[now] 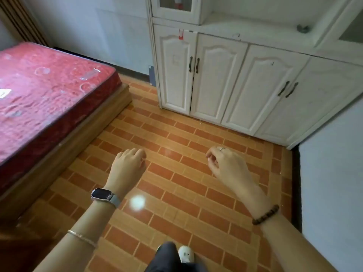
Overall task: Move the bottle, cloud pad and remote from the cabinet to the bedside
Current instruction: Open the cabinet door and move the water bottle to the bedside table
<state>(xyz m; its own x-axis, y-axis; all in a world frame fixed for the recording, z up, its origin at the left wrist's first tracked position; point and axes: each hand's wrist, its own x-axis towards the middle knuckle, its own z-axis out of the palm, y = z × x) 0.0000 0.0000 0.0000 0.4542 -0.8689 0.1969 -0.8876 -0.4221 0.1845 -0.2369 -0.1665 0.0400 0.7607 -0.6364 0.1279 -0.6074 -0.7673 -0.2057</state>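
Note:
My left hand (128, 161) and my right hand (225, 163) hover side by side over the tiled floor, both with nothing in them and the fingers loosely curled. The white cabinet (225, 79) stands ahead with its lower doors closed. On its ledge lie a small grey object (302, 28) and a faint pale item (236, 35), and a red and white piece (180, 34) sits at the ledge's front edge. To the left is the bed with a red mattress (39, 91). A clear bottle-like thing (90, 74) lies on the mattress. I cannot pick out a remote or a cloud pad.
Brick-pattern floor tiles (176, 134) stretch between the bed's wooden frame (78, 138) and the cabinet. A white wall corner (332, 173) juts in at the right. My leg and white shoe (185, 254) show at the bottom. A pale tag (4, 93) lies on the mattress's left edge.

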